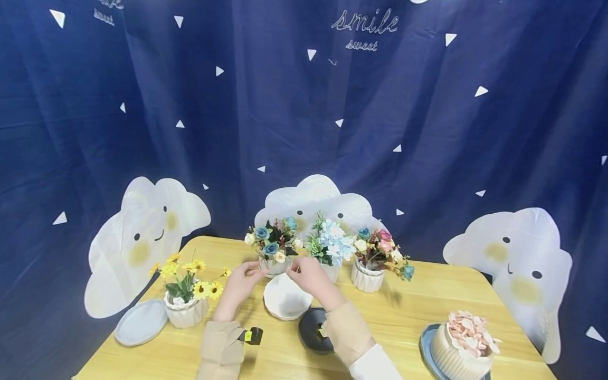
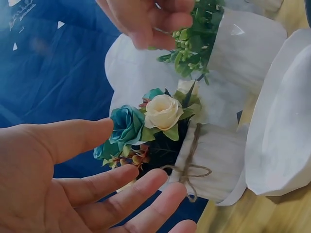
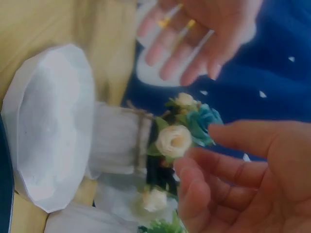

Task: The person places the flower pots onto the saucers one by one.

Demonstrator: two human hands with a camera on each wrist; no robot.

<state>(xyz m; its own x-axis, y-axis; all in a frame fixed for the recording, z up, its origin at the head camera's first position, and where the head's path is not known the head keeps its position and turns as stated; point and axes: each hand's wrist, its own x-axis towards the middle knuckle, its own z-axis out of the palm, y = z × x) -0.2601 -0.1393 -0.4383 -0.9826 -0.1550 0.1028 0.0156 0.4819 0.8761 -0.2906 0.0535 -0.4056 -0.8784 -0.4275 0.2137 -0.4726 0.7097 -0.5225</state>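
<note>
A white pot (image 2: pixel 214 155) tied with a twine bow holds teal and cream roses (image 1: pixel 271 248). My left hand (image 1: pixel 243 282) is at its left side with fingers spread and nothing held, the fingertips right by the twine in the left wrist view. On the other side, my right hand (image 1: pixel 311 275) is near the roses, its fingers loosely bent and holding nothing in the right wrist view. A white faceted dish (image 1: pixel 287 298) lies on the table in front of the pot, between my forearms.
Pots of pale blue flowers (image 1: pixel 334 240) and mixed roses (image 1: pixel 368 275) stand to the right. Yellow flowers (image 1: pixel 190 279) and a grey-blue plate (image 1: pixel 141 323) are left. A black dish (image 1: pixel 312 335) lies by my right sleeve; a ribbed pink-flower pot (image 1: pixel 456 352) is far right.
</note>
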